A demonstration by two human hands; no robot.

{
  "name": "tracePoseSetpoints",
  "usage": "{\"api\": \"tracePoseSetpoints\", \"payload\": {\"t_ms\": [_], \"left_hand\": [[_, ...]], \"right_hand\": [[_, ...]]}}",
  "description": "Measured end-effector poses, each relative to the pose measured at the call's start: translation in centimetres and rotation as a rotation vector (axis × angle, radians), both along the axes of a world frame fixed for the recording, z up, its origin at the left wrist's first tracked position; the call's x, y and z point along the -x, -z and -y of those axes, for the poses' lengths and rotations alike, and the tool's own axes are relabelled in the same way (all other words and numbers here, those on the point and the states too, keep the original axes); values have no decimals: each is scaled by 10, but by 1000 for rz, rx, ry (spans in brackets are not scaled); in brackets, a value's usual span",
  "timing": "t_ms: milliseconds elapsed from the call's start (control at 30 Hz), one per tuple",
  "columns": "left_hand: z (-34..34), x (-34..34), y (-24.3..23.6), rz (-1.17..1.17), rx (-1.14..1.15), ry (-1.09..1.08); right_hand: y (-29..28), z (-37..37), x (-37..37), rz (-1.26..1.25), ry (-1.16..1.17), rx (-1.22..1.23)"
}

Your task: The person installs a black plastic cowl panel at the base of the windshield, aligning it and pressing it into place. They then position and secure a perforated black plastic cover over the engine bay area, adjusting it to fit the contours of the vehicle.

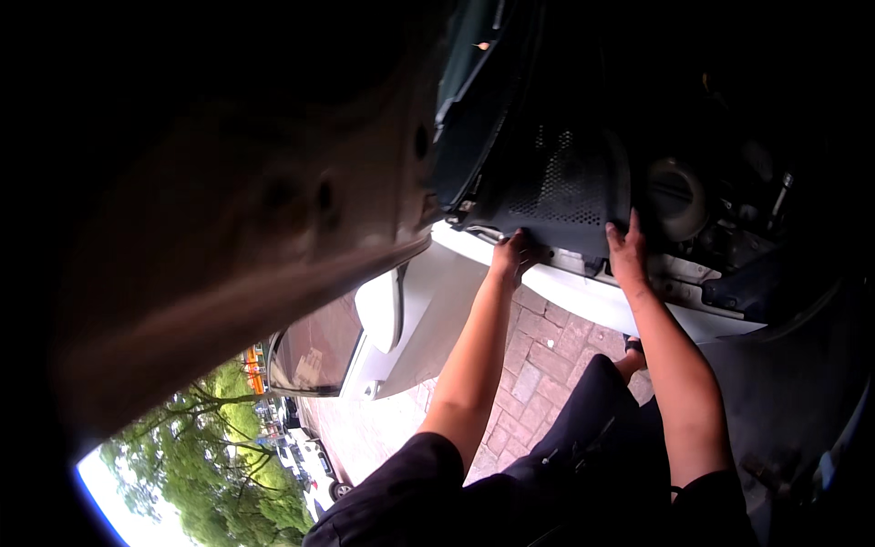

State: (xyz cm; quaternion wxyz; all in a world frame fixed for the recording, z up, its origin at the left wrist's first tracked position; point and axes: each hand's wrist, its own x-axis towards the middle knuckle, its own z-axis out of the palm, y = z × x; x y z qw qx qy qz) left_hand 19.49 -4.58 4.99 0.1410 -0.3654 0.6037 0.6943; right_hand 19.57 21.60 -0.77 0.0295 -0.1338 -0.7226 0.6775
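Note:
A black plastic cowl panel (570, 196) with a grid of small holes lies below the windshield of a white car. My left hand (512, 256) is closed on the panel's near edge, its fingers partly hidden in shadow. At the panel's right edge, my right hand (627, 252) grips with the thumb on top and a finger stretched along the side. The panel's far end fades into the dark.
The raised hood (273, 210) hangs over the left side. A round strut-tower cap (674, 196) sits right of the panel, amid dark engine bay parts. The white fender (583, 296) runs beneath my forearms. A side mirror (379, 310) juts out left, above brick paving (533, 369).

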Motion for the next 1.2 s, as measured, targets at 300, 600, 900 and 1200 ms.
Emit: {"api": "tracePoseSetpoints", "payload": {"t_ms": [300,600,900,1200], "left_hand": [[18,-42,-38,22,-100,27],[162,-212,-57,96,364,309],[317,-583,27,862,537,35],[190,-674,70,837,18,-160]], "right_hand": [[-18,-14,35,346,-138,506],[-8,-44,66,277,85,183],[4,-73,81,351,-64,389],[-17,-57,62,357,48,287]]}}
